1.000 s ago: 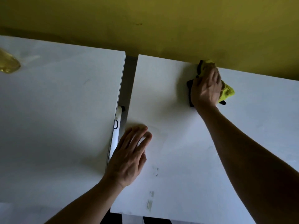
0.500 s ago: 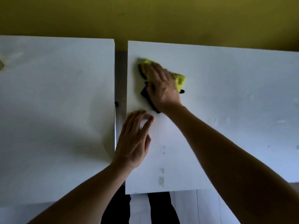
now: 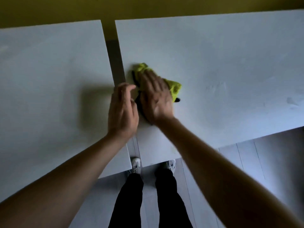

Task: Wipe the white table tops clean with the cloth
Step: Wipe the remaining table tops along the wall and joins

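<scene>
Two white table tops stand side by side, the left table [image 3: 49, 83] and the right table [image 3: 222, 66], with a narrow gap [image 3: 116, 60] between them. A yellow-green cloth with a black edge [image 3: 175, 87] lies on the right table near its left edge. My right hand [image 3: 156, 97] presses flat on the cloth and covers most of it. My left hand [image 3: 122, 109] hovers over the gap next to the right hand, fingers loosely curled, holding nothing.
A yellow wall [image 3: 148, 7] runs along the far edge of both tables. Below the near edges I see my black trousers [image 3: 148, 199], white shoes [image 3: 135, 164] and a pale plank floor [image 3: 263, 162]. Faint smears [image 3: 217, 86] show on the right table.
My right hand has dragged the cloth from the far edge of the right table toward the near left. My left hand has lifted off the table top. The view has tilted down.
</scene>
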`<action>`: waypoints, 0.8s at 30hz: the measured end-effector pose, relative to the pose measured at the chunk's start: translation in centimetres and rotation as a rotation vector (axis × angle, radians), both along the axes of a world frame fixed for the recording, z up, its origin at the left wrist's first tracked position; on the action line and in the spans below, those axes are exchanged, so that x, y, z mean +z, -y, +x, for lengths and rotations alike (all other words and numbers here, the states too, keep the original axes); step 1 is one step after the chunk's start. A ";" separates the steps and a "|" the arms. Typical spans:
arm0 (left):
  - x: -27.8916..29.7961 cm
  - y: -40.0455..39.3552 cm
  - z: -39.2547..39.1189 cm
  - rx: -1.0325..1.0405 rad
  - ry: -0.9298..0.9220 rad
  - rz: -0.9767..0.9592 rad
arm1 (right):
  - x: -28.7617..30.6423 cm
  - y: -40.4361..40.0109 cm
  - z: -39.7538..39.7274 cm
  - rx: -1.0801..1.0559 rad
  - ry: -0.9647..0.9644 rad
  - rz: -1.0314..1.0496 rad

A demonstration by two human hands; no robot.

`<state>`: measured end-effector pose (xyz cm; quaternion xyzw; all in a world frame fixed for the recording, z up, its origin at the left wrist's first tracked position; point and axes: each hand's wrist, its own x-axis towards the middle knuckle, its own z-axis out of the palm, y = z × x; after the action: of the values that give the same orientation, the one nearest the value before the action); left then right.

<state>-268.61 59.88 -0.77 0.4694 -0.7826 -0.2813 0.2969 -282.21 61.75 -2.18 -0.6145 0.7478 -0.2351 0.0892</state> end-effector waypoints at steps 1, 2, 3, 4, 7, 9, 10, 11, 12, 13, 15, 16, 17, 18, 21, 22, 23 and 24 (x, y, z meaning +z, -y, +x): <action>0.0 0.2 0.1 0.033 0.008 -0.007 | 0.1 -1.2 1.8 0.010 0.014 -0.001; -0.1 0.4 0.2 0.065 0.016 -0.012 | 0.1 -2.5 3.1 0.034 0.012 0.007; -0.3 0.4 0.1 0.082 0.026 -0.016 | 0.1 -3.8 3.7 0.071 0.004 0.017; -0.3 0.3 0.0 0.082 0.038 -0.019 | 0.1 -5.0 3.7 0.107 -0.003 0.028; -0.8 -0.6 -0.5 -0.010 0.088 -0.029 | -0.4 -8.2 0.6 0.071 -0.009 0.044; -1.5 -1.7 -0.9 -0.102 0.141 -0.042 | -0.8 -10.0 -3.0 -0.115 -0.007 0.028; -1.9 -2.2 -1.1 -0.130 0.175 -0.050 | -0.9 -10.9 -4.6 -0.208 -0.017 0.039; -2.4 -2.6 -1.3 -0.146 0.207 -0.055 | -0.9 -11.8 -6.0 -0.276 -0.033 0.048; -2.7 -2.9 -1.4 -0.153 0.231 -0.057 | -1.0 -12.4 -7.0 -0.322 -0.053 0.052; -3.0 -3.1 -1.5 -0.152 0.243 -0.059 | -1.0 -12.7 -7.5 -0.364 -0.069 0.055; -3.2 -3.3 -1.8 -0.138 0.229 -0.066 | -1.0 -12.7 -6.8 -0.451 -0.081 0.056; -3.2 -3.4 -2.0 -0.125 0.216 -0.068 | -0.9 -12.4 -5.7 -0.469 -0.071 0.059; -3.2 -3.4 -2.4 -0.107 0.205 -0.066 | -0.8 -12.2 -4.0 -0.443 -0.055 0.063; -3.1 -3.5 -2.8 -0.077 0.198 -0.053 | -0.8 -11.8 -2.0 -0.368 -0.038 0.060; -2.5 -3.2 -3.2 0.035 0.181 0.041 | -0.5 -11.9 4.1 -0.132 -0.003 0.024; -2.3 -3.1 -3.1 0.026 0.192 0.035 | -0.5 -12.1 4.8 -0.105 0.004 0.014; -2.1 -3.2 -2.9 0.007 0.216 0.014 | -0.5 -12.4 4.5 -0.076 0.008 0.007; -2.1 -3.2 -2.7 -0.006 0.248 -0.019 | -0.7 -12.7 3.6 -0.038 0.011 -0.001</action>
<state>-271.31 63.09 -2.85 0.4952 -0.8174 -0.2146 0.2014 -278.65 74.42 -2.84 -0.5990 0.7587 -0.2403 0.0885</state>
